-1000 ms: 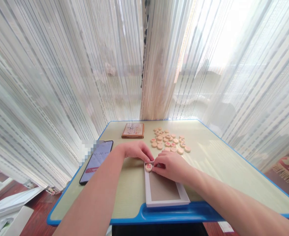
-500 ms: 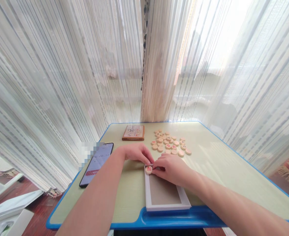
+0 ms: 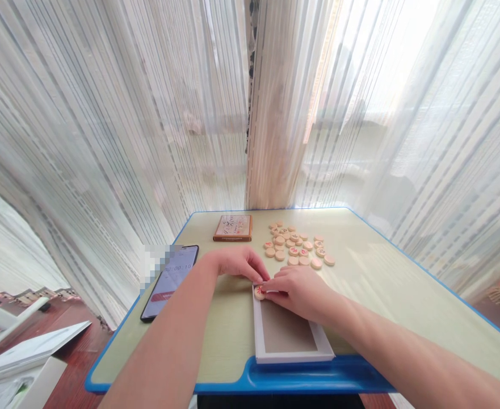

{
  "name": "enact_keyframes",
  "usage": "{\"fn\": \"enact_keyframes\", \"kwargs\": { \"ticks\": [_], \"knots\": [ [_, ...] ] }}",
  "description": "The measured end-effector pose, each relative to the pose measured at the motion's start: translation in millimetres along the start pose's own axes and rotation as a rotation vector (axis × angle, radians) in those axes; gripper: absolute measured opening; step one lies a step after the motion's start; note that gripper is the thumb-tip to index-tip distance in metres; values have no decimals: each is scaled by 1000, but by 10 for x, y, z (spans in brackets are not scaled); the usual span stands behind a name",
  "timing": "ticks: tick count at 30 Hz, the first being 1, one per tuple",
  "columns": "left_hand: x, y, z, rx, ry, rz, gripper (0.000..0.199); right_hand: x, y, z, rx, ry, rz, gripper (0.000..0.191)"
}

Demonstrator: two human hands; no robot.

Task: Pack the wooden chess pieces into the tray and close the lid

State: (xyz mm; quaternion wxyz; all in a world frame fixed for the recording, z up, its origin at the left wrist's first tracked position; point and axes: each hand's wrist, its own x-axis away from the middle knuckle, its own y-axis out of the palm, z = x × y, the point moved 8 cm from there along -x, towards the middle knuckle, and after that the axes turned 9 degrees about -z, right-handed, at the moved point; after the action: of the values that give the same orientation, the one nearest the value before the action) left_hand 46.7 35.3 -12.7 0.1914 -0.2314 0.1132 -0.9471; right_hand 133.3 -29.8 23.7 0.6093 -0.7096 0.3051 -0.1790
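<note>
A shallow white tray (image 3: 294,358) with a grey-brown inside lies at the table's front edge. In its far left corner sits a round wooden piece with a red character (image 3: 259,292). The fingertips of my right hand (image 3: 298,288) are pinched at that piece, partly covering it. My left hand (image 3: 242,263) curls over the tray's far left corner, thumb and fingers together at the rim; what they grip there is hidden. Beyond my hands, several loose round wooden pieces (image 3: 293,250) are scattered, some showing red or black characters, others blank.
A flat patterned box (image 3: 233,228) lies at the back left. A phone (image 3: 171,284) showing a timer rests by the table's left edge. The pale table (image 3: 386,284) has a blue rim. Sheer curtains (image 3: 147,113) hang behind it; white boxes (image 3: 32,352) are at lower left.
The view has shifted slightly. The piece in the tray's corner shows less of its face, with my right fingertips further over it. My left hand keeps its place at the corner.
</note>
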Motion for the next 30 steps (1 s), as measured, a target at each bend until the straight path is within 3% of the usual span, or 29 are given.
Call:
{"fn": "enact_keyframes", "kwargs": {
  "ticks": [12,18,21,24,27,30],
  "knots": [
    [10,9,10,-11,-15,-10,31,-6,3,15,-48,-8,-1,25],
    [20,3,0,9,-34,32,31,40,-48,46,-30,-2,86,19],
    [18,-19,-35,37,-60,73,29,108,-224,208,-15,125,198,19],
    [8,-25,-58,48,-70,87,27,221,-427,517,3,401,272,19],
    [10,-25,-76,43,-90,90,28,310,-491,783,56,623,201,23],
    [19,-30,-87,29,-108,98,30,338,-415,950,51,716,102,26]
  ]
}}
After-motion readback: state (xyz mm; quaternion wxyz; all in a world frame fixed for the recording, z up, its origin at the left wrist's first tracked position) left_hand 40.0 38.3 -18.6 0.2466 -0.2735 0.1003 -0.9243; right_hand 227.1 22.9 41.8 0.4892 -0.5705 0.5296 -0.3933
